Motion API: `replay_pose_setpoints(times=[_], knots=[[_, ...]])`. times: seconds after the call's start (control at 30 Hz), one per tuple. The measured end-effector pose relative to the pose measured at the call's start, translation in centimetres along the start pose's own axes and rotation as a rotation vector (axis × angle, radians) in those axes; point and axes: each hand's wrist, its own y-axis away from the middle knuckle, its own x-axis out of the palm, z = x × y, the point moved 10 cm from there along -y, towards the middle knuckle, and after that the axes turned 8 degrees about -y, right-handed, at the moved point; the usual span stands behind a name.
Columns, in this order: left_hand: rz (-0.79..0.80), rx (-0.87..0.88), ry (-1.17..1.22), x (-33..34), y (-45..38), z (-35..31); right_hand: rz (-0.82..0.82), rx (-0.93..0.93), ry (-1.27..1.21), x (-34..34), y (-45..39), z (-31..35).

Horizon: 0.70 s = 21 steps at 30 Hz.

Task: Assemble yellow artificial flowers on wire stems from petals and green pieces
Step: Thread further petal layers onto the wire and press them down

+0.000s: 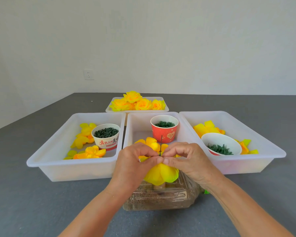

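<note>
Yellow flower (161, 175), upside down between both hands, has its petals on the wire stem (161, 144); left hand (133, 161) and right hand (186, 159) pinch a green piece at its base (nearly done). Beyond them, finished flowers (137, 103) fill the far tray (166, 109); loose petals remain.

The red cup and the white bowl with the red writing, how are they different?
The red cup stands in the middle tray; the white bowl stands in the left tray. The red cup is taller and narrower, the white bowl wider and lower. The red cup holds small green rings, the white bowl darker green pieces. Both stand upright and untouched.
</note>
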Motion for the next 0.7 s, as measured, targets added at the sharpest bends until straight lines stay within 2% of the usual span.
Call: replay_pose_setpoints(times=[0.27,0.43,0.5,0.63,0.7], knots=[[0.086,0.044,0.064,0.7,-0.4,0.2,0.013,-0.024,-0.093,0.3,0.2,-0.6],[0.160,0.025,-0.027,0.7,-1.2,0.4,0.079,0.105,-0.078,0.2,-0.4,-1.4],[0.186,0.024,-0.048,0.7,-1.5,0.3,0.007,0.121,-0.023,-1.4,-1.1,-1.3],[0.255,0.043,-0.049,1.4,-1.9,-0.2,-0.310,0.095,0.112,-8.2,-3.0,-0.7],[0.272,0.050,-0.037,1.6,-2.0,-0.3,-0.445,0.145,0.226,-12.2,-3.9,-1.4]])
